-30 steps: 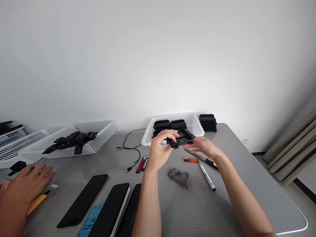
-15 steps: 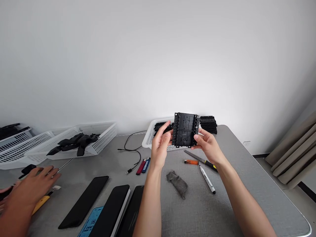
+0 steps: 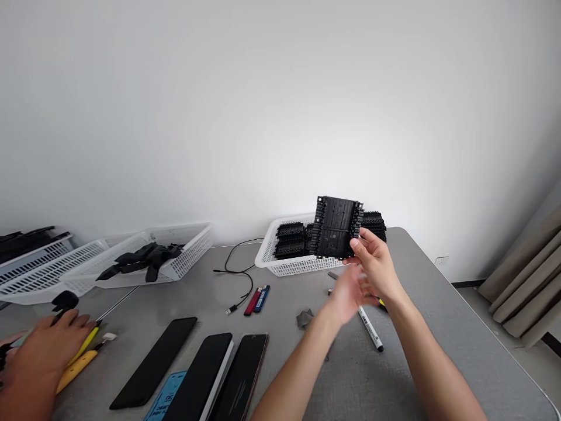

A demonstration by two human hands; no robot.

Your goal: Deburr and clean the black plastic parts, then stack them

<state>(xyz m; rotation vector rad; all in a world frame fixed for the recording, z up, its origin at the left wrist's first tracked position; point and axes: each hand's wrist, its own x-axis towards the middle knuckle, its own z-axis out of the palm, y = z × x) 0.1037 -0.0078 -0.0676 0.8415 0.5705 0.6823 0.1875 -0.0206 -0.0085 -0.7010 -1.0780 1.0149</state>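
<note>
A flat black ribbed plastic part (image 3: 337, 228) is held up in front of the white basket by my right hand (image 3: 376, 260), thumb on its front and fingers behind its right edge. My left hand (image 3: 350, 295) is off the part, just below it and beside my right wrist, blurred by motion, so its fingers are hard to make out. Similar black parts (image 3: 290, 238) lie in the white basket (image 3: 280, 269), with another stack (image 3: 374, 223) at its right. Under my hands are a white marker (image 3: 370, 330) and a grey cloth (image 3: 304, 317), partly covered by my left arm.
Several phones (image 3: 153, 362) lie at the front left. A red and a blue lighter (image 3: 262, 299) and a black cable (image 3: 236, 271) are left of my arms. White baskets (image 3: 193, 251) stand at the back left. Another person's hand (image 3: 52, 345) is at the far left beside yellow-handled tools (image 3: 76, 369).
My left hand has let go of the black part and moved down and to the right. My right hand still holds the part, now slightly tilted. The view has shifted a little.
</note>
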